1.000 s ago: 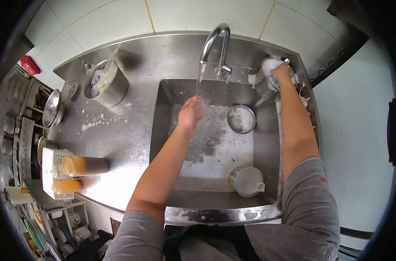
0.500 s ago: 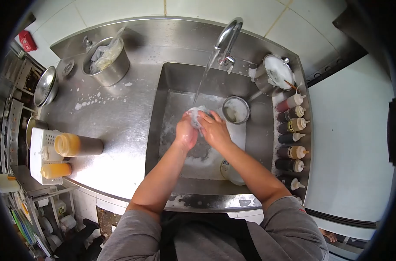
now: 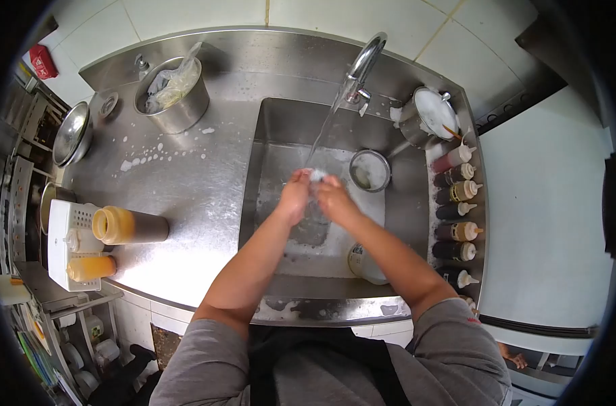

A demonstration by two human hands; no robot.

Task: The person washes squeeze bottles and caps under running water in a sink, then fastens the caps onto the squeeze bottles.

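Over the sink point(image 3: 250, 196), my left hand point(image 3: 295, 196) and my right hand point(image 3: 336, 201) are close together beneath the running tap point(image 3: 369, 57). Between them is a small whitish, wet thing point(image 3: 317, 176), blurred and partly covered by my fingers; its kind I cannot make out. Fingers of both hands are curled around it as water falls on it. To the right of my right hand, a round metal bowl point(image 3: 370, 170) with cloudy water sits in the sink. Nearer me, a pale plastic container point(image 3: 367, 265) lies partly behind my right forearm.
Several sauce bottles point(image 3: 458, 231) line the right ledge, below a pot with foam point(image 3: 435, 115). On the left counter stand a metal pot point(image 3: 179, 111) holding a plastic bag, a white basket point(image 3: 61, 237) and squeeze bottles point(image 3: 129, 225). Another person's hand point(image 3: 514, 357) shows at lower right.
The view has shifted slightly, so the sink sits a little further right. My fingers have drawn in around the whitish thing, which shows less now.
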